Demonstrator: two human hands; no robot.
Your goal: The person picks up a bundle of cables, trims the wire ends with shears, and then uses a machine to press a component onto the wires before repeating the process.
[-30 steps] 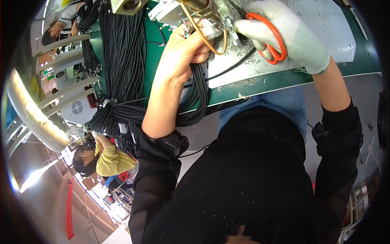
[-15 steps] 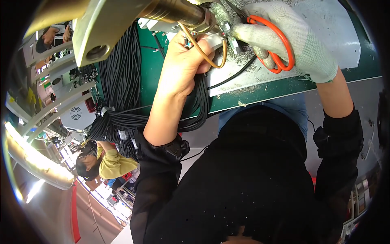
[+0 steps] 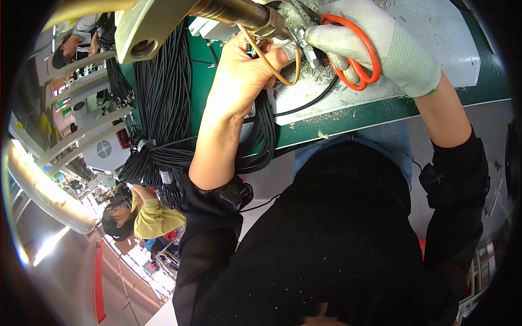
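My left hand point(image 3: 247, 68) is bare except for a white covering on the thumb. Its fingers are closed beside a small silver metal connector point(image 3: 311, 56), and what they grip is hidden. Around the red-handled scissors point(image 3: 375, 60) is my right hand point(image 3: 389, 51), in a whitish knit glove. The blades reach toward the top edge, and the gloved thumb lies close to the connector. A black cable point(image 3: 304, 108) runs below the hands toward the left. In front of my left fingers hangs a thin brown loop point(image 3: 293, 81).
Metal shavings litter a white sheet point(image 3: 457, 60) on the green bench point(image 3: 391, 106). A brass-coloured machine part point(image 3: 234, 13) juts in above my left hand. Bundles of black cables point(image 3: 160, 103) lie at left. Beyond them a person in yellow point(image 3: 155, 217) and another person are visible.
Both hands, with the scissors and connector, have shifted slightly up and left in the picture. The grips look much the same.
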